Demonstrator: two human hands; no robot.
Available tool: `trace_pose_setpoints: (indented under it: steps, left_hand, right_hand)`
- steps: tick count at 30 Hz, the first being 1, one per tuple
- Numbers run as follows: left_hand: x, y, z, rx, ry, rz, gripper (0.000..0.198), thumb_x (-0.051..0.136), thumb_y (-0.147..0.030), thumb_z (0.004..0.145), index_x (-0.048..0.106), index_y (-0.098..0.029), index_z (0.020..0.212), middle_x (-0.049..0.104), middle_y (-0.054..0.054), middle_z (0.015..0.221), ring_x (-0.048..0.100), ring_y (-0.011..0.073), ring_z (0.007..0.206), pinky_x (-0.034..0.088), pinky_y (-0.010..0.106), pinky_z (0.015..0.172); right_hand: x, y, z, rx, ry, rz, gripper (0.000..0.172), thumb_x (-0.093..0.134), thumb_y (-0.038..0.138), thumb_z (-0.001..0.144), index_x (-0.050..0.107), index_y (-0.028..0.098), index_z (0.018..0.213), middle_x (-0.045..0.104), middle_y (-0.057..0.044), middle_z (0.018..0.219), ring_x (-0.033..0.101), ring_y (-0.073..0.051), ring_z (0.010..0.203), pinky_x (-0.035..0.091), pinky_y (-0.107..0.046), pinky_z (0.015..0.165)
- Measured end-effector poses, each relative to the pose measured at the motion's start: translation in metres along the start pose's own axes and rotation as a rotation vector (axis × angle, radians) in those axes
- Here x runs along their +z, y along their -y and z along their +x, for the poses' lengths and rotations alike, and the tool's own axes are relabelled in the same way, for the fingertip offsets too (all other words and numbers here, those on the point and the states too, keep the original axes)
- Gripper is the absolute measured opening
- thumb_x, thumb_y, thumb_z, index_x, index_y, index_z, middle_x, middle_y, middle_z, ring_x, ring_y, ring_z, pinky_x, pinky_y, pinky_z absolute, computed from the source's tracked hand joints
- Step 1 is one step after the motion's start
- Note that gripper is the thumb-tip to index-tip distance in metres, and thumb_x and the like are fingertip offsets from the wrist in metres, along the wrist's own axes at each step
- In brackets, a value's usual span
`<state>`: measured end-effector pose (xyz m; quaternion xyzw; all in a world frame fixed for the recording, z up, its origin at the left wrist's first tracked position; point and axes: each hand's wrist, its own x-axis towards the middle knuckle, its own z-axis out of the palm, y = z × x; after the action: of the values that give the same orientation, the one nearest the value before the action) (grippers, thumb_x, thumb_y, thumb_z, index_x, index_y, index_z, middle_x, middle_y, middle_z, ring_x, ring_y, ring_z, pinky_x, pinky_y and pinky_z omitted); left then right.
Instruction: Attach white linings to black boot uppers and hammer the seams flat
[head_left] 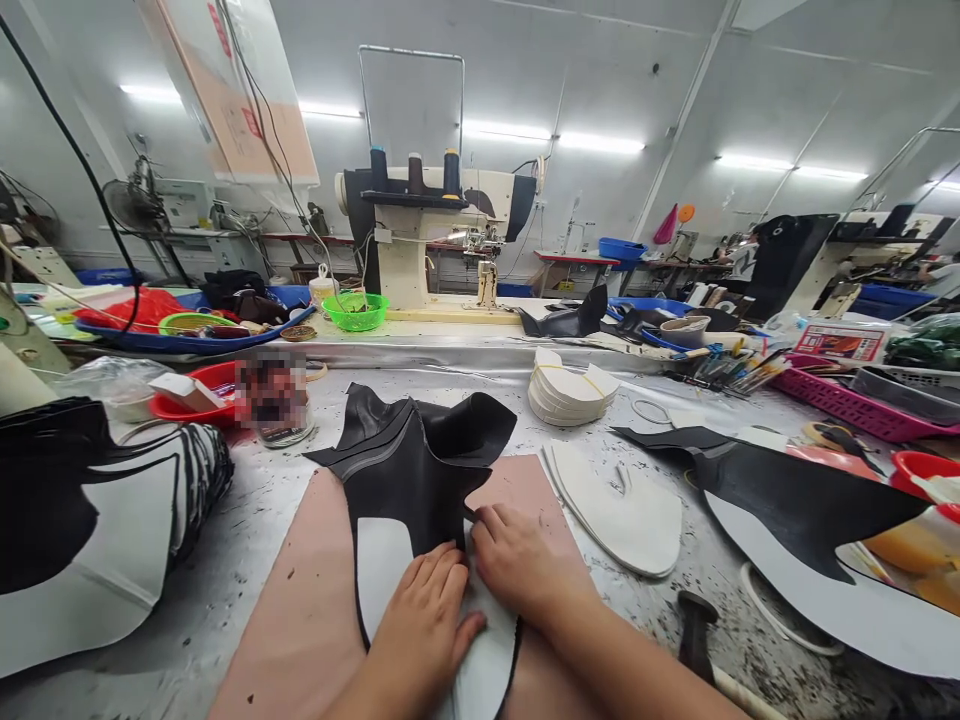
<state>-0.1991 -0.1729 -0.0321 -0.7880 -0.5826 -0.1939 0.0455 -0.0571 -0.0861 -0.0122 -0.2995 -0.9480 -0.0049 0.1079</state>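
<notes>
Resting flat with fingers extended, the left hand (427, 615) lies on the black-and-white piece (420, 495), which sits on the pink mat (281, 580) directly under both hands. The right hand (517, 560) bends its fingers over the piece; whether they pinch anything cannot be told. The piece's long axis runs from the mat's near side to past its far edge, the right hand nearer the flared black end. Far right of the mat, a printed packet (840, 342) is unreadable; beyond its left, a hanging sheet (289, 130) bears illegible red marks.
</notes>
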Motion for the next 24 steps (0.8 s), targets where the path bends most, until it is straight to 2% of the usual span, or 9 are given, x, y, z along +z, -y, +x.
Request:
trace_pose_setpoints:
  steps: [2, 4, 8, 11, 14, 16, 18, 21, 24]
  left_hand:
    - [0.000, 0.001, 0.000, 0.002, -0.015, 0.005, 0.030, 0.056, -0.028, 0.079, 0.052, -0.020, 0.108, 0.061, 0.011, 0.114, 0.056, 0.0275, 0.108, 0.045, 0.043, 0.089]
    - [0.000, 0.001, 0.000, 0.022, -0.026, 0.017, 0.038, 0.056, -0.026, 0.078, 0.050, -0.023, 0.115, 0.060, 0.010, 0.117, 0.055, 0.0272, 0.108, 0.045, 0.042, 0.087]
    - [0.001, -0.006, 0.001, 0.140, -0.056, -0.052, 0.021, 0.049, -0.012, 0.080, 0.059, -0.024, 0.094, 0.063, 0.006, 0.111, 0.054, 0.0263, 0.109, 0.038, 0.043, 0.090]
    - [-0.005, -0.010, -0.003, 0.262, -0.044, -0.162, 0.018, 0.046, -0.007, 0.078, 0.058, -0.021, 0.077, 0.067, 0.003, 0.093, 0.059, 0.0178, 0.091, 0.043, 0.031, 0.081]
    - [-0.032, -0.005, -0.013, 0.337, 0.174, -0.335, 0.017, 0.046, -0.009, 0.070, 0.056, -0.023, 0.075, 0.068, -0.002, 0.086, 0.060, 0.0148, 0.088, 0.045, 0.026, 0.084]
    - [-0.056, 0.007, -0.019, 0.261, 0.385, -0.421, 0.028, 0.041, -0.007, 0.066, 0.057, -0.025, 0.081, 0.068, -0.003, 0.094, 0.058, 0.0146, 0.099, 0.043, 0.025, 0.091]
    - [-0.075, 0.024, -0.020, 0.105, 0.472, -0.343, 0.033, 0.037, -0.006, 0.060, 0.057, -0.025, 0.078, 0.066, -0.003, 0.099, 0.057, 0.0137, 0.100, 0.045, 0.023, 0.087]
    - [-0.086, 0.060, -0.008, -0.063, 0.426, -0.058, 0.019, 0.042, -0.010, 0.056, 0.053, -0.023, 0.062, 0.065, -0.002, 0.082, 0.058, 0.0167, 0.090, 0.043, 0.027, 0.088]
    - [-0.087, 0.105, 0.012, -0.282, 0.288, 0.157, 0.014, 0.044, -0.015, 0.063, 0.056, -0.022, 0.065, 0.065, 0.006, 0.083, 0.056, 0.0261, 0.095, 0.037, 0.043, 0.093]
  right_hand:
    - [0.002, 0.005, -0.026, -0.068, -0.056, 0.049, 0.025, 0.045, 0.009, 0.077, 0.060, 0.011, 0.096, 0.061, -0.016, 0.108, 0.054, -0.027, 0.102, 0.044, -0.039, 0.089]
    - [0.000, 0.010, -0.052, -0.076, -0.125, 0.204, 0.024, 0.044, 0.014, 0.077, 0.057, 0.014, 0.098, 0.063, -0.013, 0.106, 0.056, -0.025, 0.101, 0.044, -0.037, 0.090]
    - [-0.011, 0.015, -0.071, 0.185, -0.119, 0.748, 0.022, 0.028, 0.026, 0.091, 0.050, 0.021, 0.093, 0.066, -0.001, 0.073, 0.063, -0.015, 0.066, 0.051, -0.025, 0.064]
    - [-0.011, 0.016, -0.059, 0.285, -0.155, 0.811, 0.036, 0.025, 0.036, 0.095, 0.049, 0.017, 0.114, 0.065, -0.010, 0.104, 0.061, -0.019, 0.097, 0.050, -0.031, 0.082]
    - [-0.003, 0.017, -0.049, 0.175, 0.010, 0.620, 0.048, 0.032, 0.043, 0.095, 0.040, 0.015, 0.134, 0.041, -0.016, 0.138, 0.036, -0.026, 0.128, 0.033, -0.045, 0.103]
    - [0.001, 0.018, -0.051, 0.075, 0.125, 0.536, 0.058, 0.037, 0.052, 0.092, 0.032, 0.021, 0.140, 0.025, -0.016, 0.145, 0.020, -0.030, 0.133, 0.024, -0.052, 0.106]
    - [0.002, 0.018, -0.055, 0.031, 0.156, 0.506, 0.064, 0.044, 0.060, 0.086, 0.027, 0.031, 0.141, 0.012, -0.014, 0.149, 0.013, -0.034, 0.134, 0.022, -0.056, 0.105]
    - [0.000, 0.020, -0.059, 0.015, 0.166, 0.486, 0.057, 0.050, 0.061, 0.083, 0.034, 0.045, 0.135, -0.002, -0.006, 0.150, 0.010, -0.040, 0.132, 0.022, -0.060, 0.103]
    - [-0.005, 0.021, -0.058, -0.006, 0.221, 0.463, 0.050, 0.050, 0.057, 0.085, 0.037, 0.048, 0.132, -0.004, -0.003, 0.151, 0.010, -0.043, 0.132, 0.021, -0.063, 0.101]
